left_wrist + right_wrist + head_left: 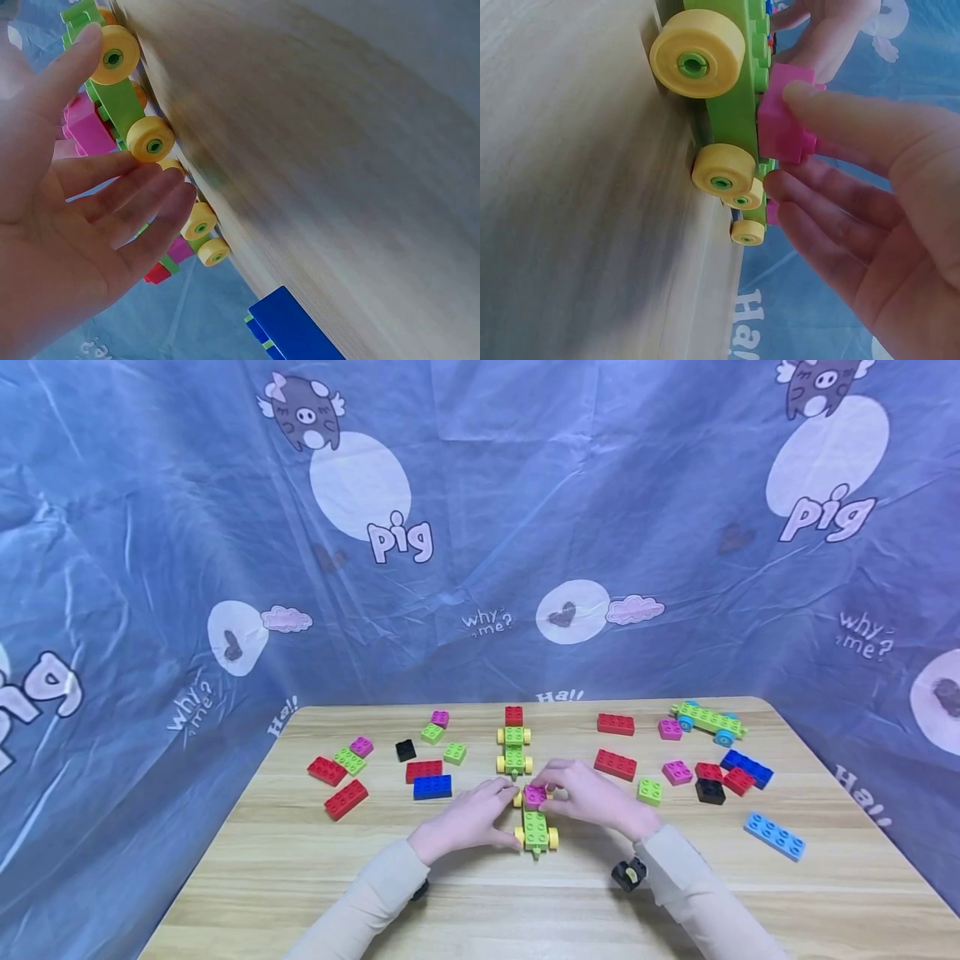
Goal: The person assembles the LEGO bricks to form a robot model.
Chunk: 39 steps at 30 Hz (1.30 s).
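Observation:
A green toy car base (536,829) with yellow wheels stands on the table between both hands, its studs up. A pink brick (535,797) sits at its far end. My right hand (592,795) pinches this brick between thumb and fingers; in the right wrist view the brick (784,112) is against the studs, but whether it is fully seated I cannot tell. My left hand (468,820) holds the car by its left wheels, the thumb at the rear wheel (116,56) and the index finger at the front wheel (150,139).
Just beyond stands another green car (514,758) with yellow wheels and a red brick (513,716) at its far end. Loose bricks lie left, including a blue brick (432,787), and right, including a light blue plate (775,836). A blue-wheeled green car (707,720) is at the back right.

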### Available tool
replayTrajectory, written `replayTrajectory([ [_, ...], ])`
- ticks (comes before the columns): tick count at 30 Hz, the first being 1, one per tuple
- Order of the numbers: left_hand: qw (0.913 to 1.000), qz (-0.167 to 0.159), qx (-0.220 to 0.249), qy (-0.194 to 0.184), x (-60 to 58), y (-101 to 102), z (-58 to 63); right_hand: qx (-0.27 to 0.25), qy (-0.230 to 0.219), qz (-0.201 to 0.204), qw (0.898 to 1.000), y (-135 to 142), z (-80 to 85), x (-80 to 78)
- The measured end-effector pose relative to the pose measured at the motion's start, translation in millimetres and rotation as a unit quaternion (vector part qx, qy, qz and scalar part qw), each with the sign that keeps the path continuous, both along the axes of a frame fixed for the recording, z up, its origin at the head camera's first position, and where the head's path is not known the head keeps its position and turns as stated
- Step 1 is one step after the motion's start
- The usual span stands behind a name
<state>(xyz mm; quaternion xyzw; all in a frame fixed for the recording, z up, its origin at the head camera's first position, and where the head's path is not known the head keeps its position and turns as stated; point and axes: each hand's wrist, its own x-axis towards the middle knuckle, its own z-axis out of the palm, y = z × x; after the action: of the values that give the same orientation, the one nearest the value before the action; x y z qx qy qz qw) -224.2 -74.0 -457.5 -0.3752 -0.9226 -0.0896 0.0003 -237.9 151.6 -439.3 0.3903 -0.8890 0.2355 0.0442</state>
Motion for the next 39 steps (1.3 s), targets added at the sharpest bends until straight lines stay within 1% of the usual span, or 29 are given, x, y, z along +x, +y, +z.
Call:
replayTrajectory([
  [7, 1.0000, 0.004, -0.005, -0.004, 0.9, 0, 0.6, -0.010, 0.015, 0.011, 1.000, 0, -2.7, 0.5],
  [13, 1.0000, 0.002, -0.001, -0.004, 1.3, 0, 0.1, -0.019, 0.017, 0.005, 1.000, -2, -3.8, 1.4],
  [19, 1.0000, -0.003, 0.003, 0.000, 0.8, -1, -2.0, -0.010, 0.017, 0.000, 1.000, -7, -0.4, 4.4],
  [25, 1.0000, -0.004, 0.004, 0.002, 1.2, -1, -1.3, -0.009, 0.017, -0.004, 1.000, -9, 0.9, 5.0],
  [30, 1.0000, -0.005, -0.002, 0.001, 0.2, -1, -0.9, 0.003, 0.030, -0.007, 1.000, -11, 2.4, 4.6],
  [39, 1.0000, -0.002, -0.009, -0.002, -0.8, 0, -1.0, 0.024, 0.038, -0.017, 0.999, -13, 1.2, 3.1],
])
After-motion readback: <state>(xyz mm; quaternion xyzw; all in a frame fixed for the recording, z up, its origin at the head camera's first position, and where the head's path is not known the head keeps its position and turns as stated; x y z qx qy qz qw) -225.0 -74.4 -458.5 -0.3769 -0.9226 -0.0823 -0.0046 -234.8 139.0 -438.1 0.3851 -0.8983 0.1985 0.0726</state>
